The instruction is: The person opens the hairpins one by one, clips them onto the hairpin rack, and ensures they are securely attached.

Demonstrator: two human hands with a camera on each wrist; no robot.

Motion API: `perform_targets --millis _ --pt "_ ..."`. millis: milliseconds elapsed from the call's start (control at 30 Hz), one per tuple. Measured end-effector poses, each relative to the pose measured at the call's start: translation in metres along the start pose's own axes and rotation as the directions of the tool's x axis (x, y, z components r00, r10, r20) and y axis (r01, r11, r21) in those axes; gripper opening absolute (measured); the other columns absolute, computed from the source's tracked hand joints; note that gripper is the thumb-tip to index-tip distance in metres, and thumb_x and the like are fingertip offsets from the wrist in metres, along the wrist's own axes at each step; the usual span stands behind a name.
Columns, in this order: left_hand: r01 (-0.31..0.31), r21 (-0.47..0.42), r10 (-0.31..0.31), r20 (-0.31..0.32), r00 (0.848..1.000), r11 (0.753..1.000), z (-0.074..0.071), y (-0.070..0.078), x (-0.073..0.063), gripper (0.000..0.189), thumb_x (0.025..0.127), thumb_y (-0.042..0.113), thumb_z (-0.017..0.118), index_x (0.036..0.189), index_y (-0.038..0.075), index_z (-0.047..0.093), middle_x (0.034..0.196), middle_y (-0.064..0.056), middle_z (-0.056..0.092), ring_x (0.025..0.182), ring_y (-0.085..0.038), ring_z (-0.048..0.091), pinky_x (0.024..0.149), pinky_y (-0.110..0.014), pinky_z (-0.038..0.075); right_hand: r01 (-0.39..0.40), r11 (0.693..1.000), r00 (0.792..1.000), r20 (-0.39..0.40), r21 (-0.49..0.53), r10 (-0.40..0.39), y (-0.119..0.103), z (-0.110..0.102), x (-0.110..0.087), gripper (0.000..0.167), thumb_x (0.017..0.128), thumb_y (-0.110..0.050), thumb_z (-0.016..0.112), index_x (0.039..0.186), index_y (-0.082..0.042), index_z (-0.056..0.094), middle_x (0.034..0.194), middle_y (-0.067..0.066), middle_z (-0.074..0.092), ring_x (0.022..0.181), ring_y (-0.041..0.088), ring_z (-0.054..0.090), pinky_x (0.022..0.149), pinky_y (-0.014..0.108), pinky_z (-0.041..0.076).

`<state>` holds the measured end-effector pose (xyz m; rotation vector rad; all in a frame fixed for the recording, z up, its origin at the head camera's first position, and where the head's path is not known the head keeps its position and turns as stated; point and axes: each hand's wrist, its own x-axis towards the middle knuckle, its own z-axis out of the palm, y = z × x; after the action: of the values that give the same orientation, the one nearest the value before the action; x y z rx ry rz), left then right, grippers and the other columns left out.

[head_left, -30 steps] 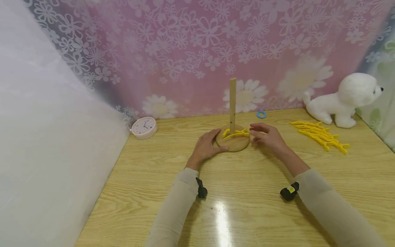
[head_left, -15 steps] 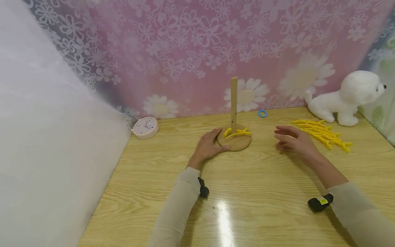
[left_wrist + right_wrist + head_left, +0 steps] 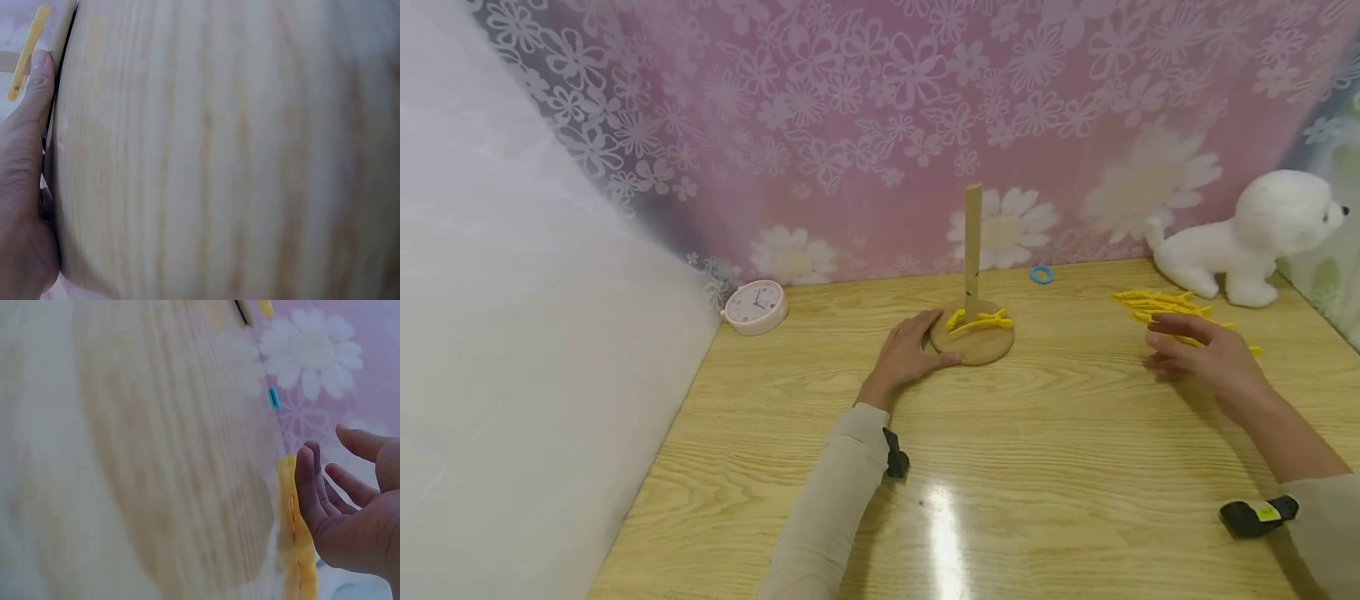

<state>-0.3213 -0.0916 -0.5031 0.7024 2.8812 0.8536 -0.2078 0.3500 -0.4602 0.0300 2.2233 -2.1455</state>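
Observation:
My left hand (image 3: 912,354) holds the left rim of a round wooden base (image 3: 981,352), thumb at the near side and fingers at the far side. An upright wooden post (image 3: 973,250) rises from that base. Thin yellow forked plastic pieces (image 3: 992,321) lie on the base around the post's foot. In the left wrist view, the thumb (image 3: 39,81) rests at the base's edge beside a yellow piece (image 3: 30,53). My right hand (image 3: 1206,358) is over the near side of a row of yellow forked pieces (image 3: 1157,297), partly covering them. Its fingers are loosely bent and hold nothing.
A blue ring (image 3: 1042,274) lies near the table's back edge. The white plush dog (image 3: 1240,242) sits at the back right, behind the yellow row. At the back left is a pink clock (image 3: 756,307). A flowered curtain (image 3: 865,150) borders the wooden table (image 3: 1037,467).
My right hand has moved right, from beside the wooden base to the row of yellow pieces. My left hand stays at the base.

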Motion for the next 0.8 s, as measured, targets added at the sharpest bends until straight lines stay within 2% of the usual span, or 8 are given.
perform_targets --millis 100,200,333,467,633,700,800 --pt "0.002 0.004 -0.002 -0.003 1.0 1.0 0.0 0.001 0.0 0.098 0.088 0.071 0.069 0.167 0.029 0.026 0.17 0.003 0.03 0.157 -0.016 0.025 0.13 -0.037 0.012 -0.012 1.0 0.999 -0.034 -0.023 0.011 0.003 -0.012 -0.003 0.03 0.103 -0.009 0.066 0.118 -0.035 0.067 0.1 -0.017 0.076 0.076 0.012 0.076 0.064 0.028 0.063" --pt "0.002 0.001 -0.002 0.001 1.0 1.0 -0.001 0.002 -0.001 0.098 0.089 0.07 0.069 0.167 0.029 0.026 0.17 0.003 0.03 0.157 -0.016 0.025 0.13 -0.038 0.013 -0.028 0.993 0.995 -0.1 -0.118 0.017 0.007 -0.023 -0.006 0.026 0.102 -0.014 0.069 0.118 -0.034 0.064 0.096 -0.024 0.073 0.073 0.011 0.076 0.063 0.027 0.063" --pt "0.007 0.0 -0.007 0.008 1.0 1.0 -0.002 0.002 0.0 0.098 0.089 0.069 0.069 0.167 0.029 0.026 0.171 0.003 0.029 0.157 -0.015 0.024 0.13 -0.038 0.012 -0.064 0.972 0.98 -0.198 -0.226 0.019 0.011 -0.037 -0.009 0.024 0.101 -0.02 0.07 0.12 -0.031 0.062 0.095 -0.035 0.066 0.067 0.011 0.074 0.059 0.028 0.062" --pt "0.011 0.008 -0.011 0.013 1.0 1.0 0.0 0.0 0.001 0.098 0.089 0.071 0.068 0.167 0.031 0.024 0.171 0.004 0.028 0.158 -0.013 0.023 0.13 -0.038 0.011 -0.094 0.959 0.965 -0.26 -0.266 0.022 0.017 -0.051 -0.011 0.026 0.102 -0.021 0.069 0.126 -0.027 0.062 0.092 -0.039 0.061 0.064 0.01 0.073 0.057 0.029 0.062" --pt "0.011 0.006 -0.011 0.012 1.0 1.0 0.001 -0.002 0.001 0.098 0.089 0.071 0.068 0.167 0.032 0.024 0.171 0.004 0.027 0.158 -0.014 0.023 0.13 -0.038 0.012 -0.144 0.933 0.95 -0.309 -0.33 0.038 0.028 -0.065 -0.009 0.033 0.103 -0.022 0.067 0.136 -0.02 0.06 0.09 -0.038 0.056 0.065 0.009 0.071 0.057 0.031 0.062" --pt "0.014 0.007 -0.015 0.01 1.0 1.0 0.001 -0.001 0.001 0.098 0.089 0.071 0.068 0.167 0.032 0.024 0.171 0.004 0.027 0.158 -0.014 0.023 0.13 -0.038 0.012 -0.164 0.919 0.946 -0.322 -0.359 0.043 0.03 -0.067 -0.008 0.032 0.104 -0.021 0.066 0.135 -0.02 0.061 0.087 -0.037 0.055 0.065 0.01 0.07 0.057 0.032 0.062" --pt "0.021 0.006 -0.021 0.011 1.0 1.0 0.001 -0.001 0.0 0.099 0.088 0.073 0.067 0.167 0.032 0.023 0.171 0.004 0.027 0.158 -0.014 0.022 0.13 -0.038 0.011 -0.163 0.905 0.949 -0.312 -0.392 0.036 0.03 -0.066 -0.008 0.03 0.104 -0.018 0.066 0.133 -0.013 0.062 0.085 -0.037 0.055 0.066 0.01 0.069 0.056 0.032 0.061"
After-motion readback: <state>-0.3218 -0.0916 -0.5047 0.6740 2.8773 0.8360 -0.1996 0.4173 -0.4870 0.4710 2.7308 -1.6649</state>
